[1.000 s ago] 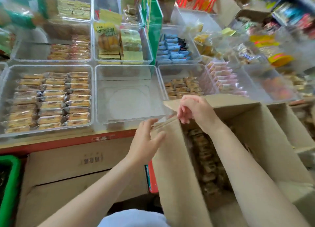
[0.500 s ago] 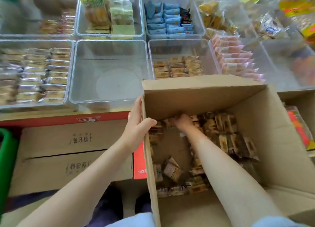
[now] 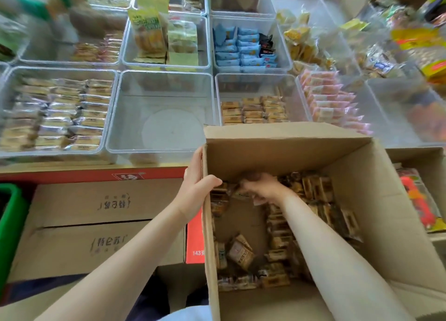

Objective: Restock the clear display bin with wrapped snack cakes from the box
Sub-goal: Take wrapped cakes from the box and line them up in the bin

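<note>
Left hand: your left hand grips the left wall of the cardboard box at its top edge, thumb hooked over the rim to the inside, fingers flat on the outside.
Right hand: your right hand is down inside the box near the far wall, fingers curled into the snack cakes; they seem to close on a wrapper or two, but blur hides exactly what they pinch.
Snack cakes: brown wrapped pieces lie loose on the box floor, heaped along the right side and near edge, with bare cardboard showing left of centre.
Clear display bin: the clear bin stands just beyond the box's far left corner, holding nothing but a pale round mark on its floor.
Edges: the box's far flap overlaps the bin's near right corner; the bin's side walls touch its neighbours.
Neighbours: to the left, a bin of silver-wrapped bars; to the right, a bin of small tan packets.
Open room: the space above the clear bin is unobstructed; your right forearm crosses the box diagonally from the near right.
Below: closed printed cartons sit under your left forearm, against a red shelf edge.
</note>
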Demonstrator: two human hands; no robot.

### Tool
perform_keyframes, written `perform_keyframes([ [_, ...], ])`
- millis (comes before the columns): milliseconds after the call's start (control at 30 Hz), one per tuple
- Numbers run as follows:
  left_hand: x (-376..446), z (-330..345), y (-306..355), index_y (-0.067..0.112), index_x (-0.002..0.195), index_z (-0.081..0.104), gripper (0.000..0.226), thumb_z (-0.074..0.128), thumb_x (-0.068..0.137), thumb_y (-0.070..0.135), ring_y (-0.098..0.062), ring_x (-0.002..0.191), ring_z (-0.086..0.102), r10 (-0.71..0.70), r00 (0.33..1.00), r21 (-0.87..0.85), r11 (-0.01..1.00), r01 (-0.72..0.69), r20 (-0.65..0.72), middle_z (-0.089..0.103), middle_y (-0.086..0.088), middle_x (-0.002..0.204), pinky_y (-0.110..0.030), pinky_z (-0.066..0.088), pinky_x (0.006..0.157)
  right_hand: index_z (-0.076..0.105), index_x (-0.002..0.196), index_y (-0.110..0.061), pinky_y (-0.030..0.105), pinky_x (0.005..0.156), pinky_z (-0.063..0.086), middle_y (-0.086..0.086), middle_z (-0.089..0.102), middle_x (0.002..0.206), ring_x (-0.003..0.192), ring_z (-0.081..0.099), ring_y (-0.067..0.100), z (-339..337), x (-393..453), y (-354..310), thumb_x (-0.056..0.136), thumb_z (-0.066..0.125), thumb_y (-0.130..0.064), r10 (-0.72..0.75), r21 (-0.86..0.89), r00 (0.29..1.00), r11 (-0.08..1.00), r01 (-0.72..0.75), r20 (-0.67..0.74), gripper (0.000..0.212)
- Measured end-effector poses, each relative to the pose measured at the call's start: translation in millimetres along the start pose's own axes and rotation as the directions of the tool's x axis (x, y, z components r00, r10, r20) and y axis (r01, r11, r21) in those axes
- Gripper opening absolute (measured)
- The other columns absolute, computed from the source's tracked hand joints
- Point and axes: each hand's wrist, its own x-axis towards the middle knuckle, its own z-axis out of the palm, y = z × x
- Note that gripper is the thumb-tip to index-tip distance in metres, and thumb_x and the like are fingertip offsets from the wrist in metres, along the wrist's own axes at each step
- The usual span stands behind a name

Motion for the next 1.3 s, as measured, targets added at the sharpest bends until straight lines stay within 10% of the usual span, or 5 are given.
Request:
perform_keyframes([
  [333,-6.4,-38.0,34.4,0.032,0.136,0.056,0.045,0.069,0.094,0.039,-0.01,0.118,0.057,0.038,0.995,0.129,0.991,-0.026,-0.094,0.055,0.006,0.136,-0.032,0.052,0.095,0.061,0.131,-0.013,0.032,0.084,0.048,0.016,0.063,0.124,0.095,0.055,0.024,-42.3,-143.3,-63.9,0.091,0.057,-0.038,-0.47,0.591,0.866,0.752,0.291,0.17,0.048],
  [533,1.9,-99.0,89.8,0.031,0.124,0.059,0.069,0.052,0.073,0.077,-0.014,0.092,0.071,0.01,0.948,0.075,0.997,-0.036,0.317,0.069,0.0,0.111,-0.029,0.059,0.075,0.049,0.141,-0.007,0.033,0.086,0.044,0.015,0.058,0.124,0.102,0.048,0.029,-2.8,-152.6,-137.9,0.091,0.055,-0.032,-0.551,0.552,0.818,0.739,0.386,0.164,0.056],
  [800,21.2,-202.0,64.8,0.026,0.118,0.066,0.03,0.069,0.093,0.041,-0.011,0.081,0.066,0.016,0.999,0.176,0.984,-0.009,-0.039,0.068,0.001,0.099,-0.02,0.056,0.062,0.055,0.132,-0.018,0.029,0.08,0.052,0.009,0.061,0.114,0.093,0.061,0.015,74.5,-107.7,-233.7,0.093,0.063,-0.042,-0.478,0.235,0.859,0.87,0.434,0.186,0.046],
  [1133,76.8,-275.2,-12.1,0.023,0.136,0.057,0.054,0.072,0.09,0.047,-0.013,0.103,0.064,0.035,0.986,0.344,0.939,0.024,-0.164,0.065,0.008,0.111,-0.019,0.051,0.079,0.064,0.119,-0.014,0.036,0.092,0.058,0.013,0.073,0.108,0.096,0.073,0.029,154.4,-13.5,-278.1,0.091,0.074,-0.017,-0.361,0.155,0.932,0.922,0.354,0.019,0.03],
  [1300,78.4,-291.6,-66.3,0.028,0.161,0.02,0.088,0.051,0.091,0.072,-0.021,0.152,0.023,0.028,0.998,0.829,0.559,0.025,-0.049,0.026,0.0,0.166,-0.044,0.018,0.124,0.068,0.117,-0.012,0.043,0.092,0.058,0.017,0.07,0.112,0.088,0.072,0.027,157.3,47.6,-268.8,0.09,0.075,-0.016,-0.217,0.078,0.968,0.971,0.227,-0.123,0.028],
])
